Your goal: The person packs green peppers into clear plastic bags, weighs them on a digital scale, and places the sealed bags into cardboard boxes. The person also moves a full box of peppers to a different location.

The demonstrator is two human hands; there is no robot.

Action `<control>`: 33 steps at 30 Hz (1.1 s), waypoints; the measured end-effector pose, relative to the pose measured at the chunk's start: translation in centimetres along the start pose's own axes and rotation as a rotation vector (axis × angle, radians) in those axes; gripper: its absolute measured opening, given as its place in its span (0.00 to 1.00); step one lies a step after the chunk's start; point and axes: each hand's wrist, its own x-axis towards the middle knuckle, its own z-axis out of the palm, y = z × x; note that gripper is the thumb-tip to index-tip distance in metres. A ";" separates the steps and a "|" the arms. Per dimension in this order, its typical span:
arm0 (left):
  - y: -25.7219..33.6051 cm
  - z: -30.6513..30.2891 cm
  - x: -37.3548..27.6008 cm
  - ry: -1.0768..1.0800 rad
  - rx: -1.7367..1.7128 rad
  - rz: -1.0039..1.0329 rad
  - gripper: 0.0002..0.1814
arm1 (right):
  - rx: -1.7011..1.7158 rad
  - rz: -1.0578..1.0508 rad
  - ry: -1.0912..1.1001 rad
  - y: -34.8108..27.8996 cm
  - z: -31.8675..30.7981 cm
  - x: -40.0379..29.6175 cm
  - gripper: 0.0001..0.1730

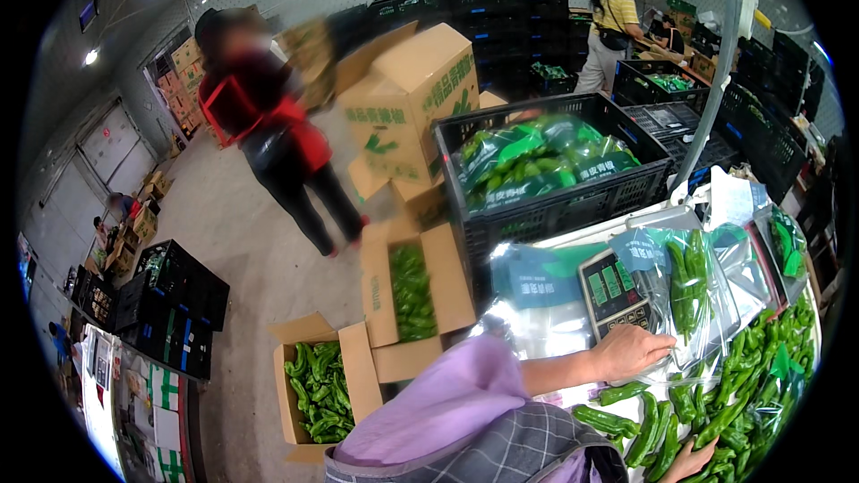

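Note:
My left hand [629,353] pinches the open edge of a clear plastic bag [713,295], which lies over a weighing scale [612,292] and its metal tray. Several long green peppers [686,282] are inside this bag. At the bottom edge, partly cut off, my right hand [691,459] has its fingers at the end of a long green pepper [725,419]. Loose green peppers [647,426] cover the near and right parts of the white table. Flat printed bags [537,285] lie left of the scale.
Behind the table stands a black crate [557,215] of bagged peppers. Open cartons [369,382] of peppers stand on the floor at left. A metal pole [715,94] rises by the table. A person in red [268,121] stands beyond the cartons; another in yellow [614,20] is farther back.

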 end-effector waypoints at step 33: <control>0.3 -1.3 -0.4 -0.050 0.025 -0.042 0.17 | 0.642 0.365 -0.022 0.0 -5.2 0.6 0.27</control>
